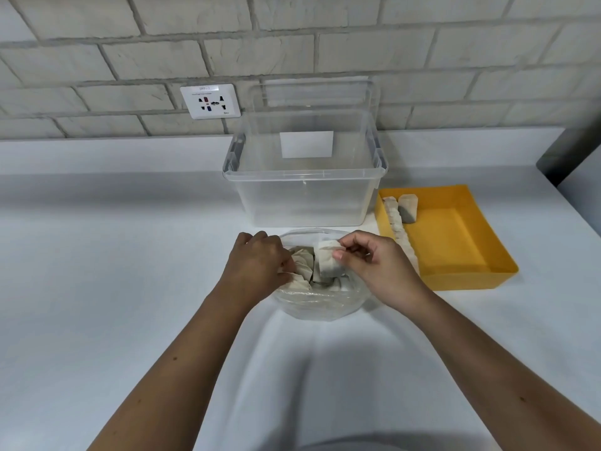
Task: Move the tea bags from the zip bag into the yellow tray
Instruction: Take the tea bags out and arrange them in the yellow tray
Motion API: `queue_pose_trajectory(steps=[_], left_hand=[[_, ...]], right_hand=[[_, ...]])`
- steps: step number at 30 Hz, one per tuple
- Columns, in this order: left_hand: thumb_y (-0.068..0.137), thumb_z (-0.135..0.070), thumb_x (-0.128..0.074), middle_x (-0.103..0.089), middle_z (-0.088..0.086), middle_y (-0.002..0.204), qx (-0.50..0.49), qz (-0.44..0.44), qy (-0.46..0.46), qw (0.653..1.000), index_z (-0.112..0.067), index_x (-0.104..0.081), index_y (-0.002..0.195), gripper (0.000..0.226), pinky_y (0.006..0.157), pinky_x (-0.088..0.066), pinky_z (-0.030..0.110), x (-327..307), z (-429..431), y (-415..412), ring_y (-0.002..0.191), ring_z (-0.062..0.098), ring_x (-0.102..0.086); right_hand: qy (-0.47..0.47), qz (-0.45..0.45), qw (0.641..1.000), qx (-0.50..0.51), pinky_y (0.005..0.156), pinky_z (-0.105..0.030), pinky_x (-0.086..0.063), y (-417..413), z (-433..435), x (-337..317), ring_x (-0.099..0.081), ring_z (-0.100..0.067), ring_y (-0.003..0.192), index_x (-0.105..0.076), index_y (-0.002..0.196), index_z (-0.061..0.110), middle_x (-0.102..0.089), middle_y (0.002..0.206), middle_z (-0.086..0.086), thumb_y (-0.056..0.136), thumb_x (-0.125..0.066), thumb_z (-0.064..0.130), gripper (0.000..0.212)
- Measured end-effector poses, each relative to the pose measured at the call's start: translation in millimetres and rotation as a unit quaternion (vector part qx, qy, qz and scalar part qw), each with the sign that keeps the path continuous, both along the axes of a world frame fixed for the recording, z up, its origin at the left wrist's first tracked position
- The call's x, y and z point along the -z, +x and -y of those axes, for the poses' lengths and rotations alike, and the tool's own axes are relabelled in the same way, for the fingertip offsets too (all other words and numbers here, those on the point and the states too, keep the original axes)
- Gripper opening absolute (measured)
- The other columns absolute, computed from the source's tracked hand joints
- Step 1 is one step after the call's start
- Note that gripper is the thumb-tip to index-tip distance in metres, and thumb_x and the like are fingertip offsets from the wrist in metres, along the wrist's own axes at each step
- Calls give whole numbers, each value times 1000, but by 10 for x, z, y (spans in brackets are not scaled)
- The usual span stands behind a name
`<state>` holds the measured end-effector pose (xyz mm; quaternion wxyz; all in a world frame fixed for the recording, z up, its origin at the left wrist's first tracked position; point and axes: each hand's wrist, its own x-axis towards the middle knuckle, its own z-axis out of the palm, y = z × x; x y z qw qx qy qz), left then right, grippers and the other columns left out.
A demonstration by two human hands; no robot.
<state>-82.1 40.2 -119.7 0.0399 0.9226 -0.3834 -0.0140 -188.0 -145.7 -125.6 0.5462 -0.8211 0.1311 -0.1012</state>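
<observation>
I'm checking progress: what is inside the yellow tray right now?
Inside the yellow tray, a row of tea bags stands along its left wall, with one more tea bag beside its far end. The right hand covers the row's near end.

Clear glossy plastic zip bag (pixel 320 304), papery matt tea bags (pixel 328 262), smooth yellow tray (pixel 468 275), probably plastic, rough brick wall (pixel 292 34)

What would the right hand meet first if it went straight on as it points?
Probably the left hand, at the zip bag mouth beyond the tea bag the right hand pinches; depth unclear.
</observation>
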Motion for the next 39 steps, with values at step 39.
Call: queue_pose_trajectory(steps=[39], left_hand=[[87,-26,-73,-69,-7,87,-66,-68,-237,967,-27,-76,93,7,75,-46,26,-129,34,16,81,13,-64]], right_hand=[[-50,27,995,85,58,-28,-57,26,31,-205,-57,-2,49,-70,76,23,-67,66,5,84,-75,18,10]])
